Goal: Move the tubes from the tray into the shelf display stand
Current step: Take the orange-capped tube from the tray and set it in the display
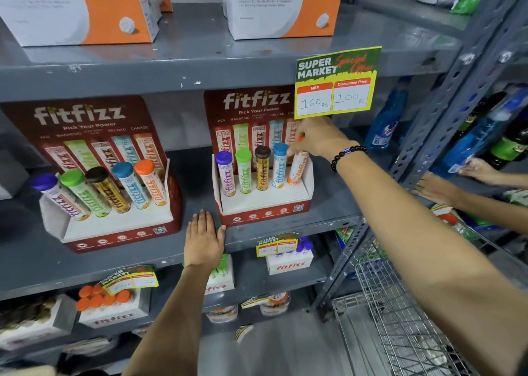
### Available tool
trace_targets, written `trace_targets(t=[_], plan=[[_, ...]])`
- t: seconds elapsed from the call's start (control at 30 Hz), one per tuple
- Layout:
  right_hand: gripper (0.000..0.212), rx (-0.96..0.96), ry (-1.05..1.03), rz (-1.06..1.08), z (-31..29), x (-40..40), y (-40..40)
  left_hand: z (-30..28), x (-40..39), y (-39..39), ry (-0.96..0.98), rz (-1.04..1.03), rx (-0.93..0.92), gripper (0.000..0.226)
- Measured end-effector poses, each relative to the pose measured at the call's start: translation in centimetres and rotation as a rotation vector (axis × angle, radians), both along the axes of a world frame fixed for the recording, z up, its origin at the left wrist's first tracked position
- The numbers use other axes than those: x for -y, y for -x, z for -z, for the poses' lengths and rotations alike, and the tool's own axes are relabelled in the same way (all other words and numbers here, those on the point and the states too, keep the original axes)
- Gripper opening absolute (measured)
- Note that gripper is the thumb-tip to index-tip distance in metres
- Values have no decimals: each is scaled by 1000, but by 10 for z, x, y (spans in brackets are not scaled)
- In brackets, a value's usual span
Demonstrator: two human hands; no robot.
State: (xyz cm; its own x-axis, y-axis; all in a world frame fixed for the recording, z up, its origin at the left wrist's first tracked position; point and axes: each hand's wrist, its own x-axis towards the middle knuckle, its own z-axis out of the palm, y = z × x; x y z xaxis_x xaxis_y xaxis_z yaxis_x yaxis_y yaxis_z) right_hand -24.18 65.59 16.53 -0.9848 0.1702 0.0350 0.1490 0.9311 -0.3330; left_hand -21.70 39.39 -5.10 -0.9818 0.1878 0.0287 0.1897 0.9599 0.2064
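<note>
Two red fitfizz display stands sit on the grey middle shelf [328,204]. The right stand [265,215] holds purple-, green-, brown- and blue-capped tubes upright. My right hand [317,140] grips the top of the orange tube [298,168], which stands in the stand's rightmost slot. My left hand [204,240] lies flat, fingers apart, on the shelf edge beside the right stand's front left corner. The left stand [114,232] carries five tilted tubes. A white fitfizz tray of orange-capped tubes [111,307] sits on a lower shelf at the left.
A yellow price card [337,84] hangs from the shelf above my right hand. White and orange vizinc boxes [283,7] stand on the top shelf. A wire cart [400,318] is at the lower right. Another person's hands [440,188] reach into the neighbouring rack of bottles.
</note>
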Motion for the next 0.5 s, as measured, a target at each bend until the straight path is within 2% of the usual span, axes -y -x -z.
trace_targets(t=[0.5], plan=[[36,27,-3,15,13,6,-1,-1,-1,1,26,-4,37,61]])
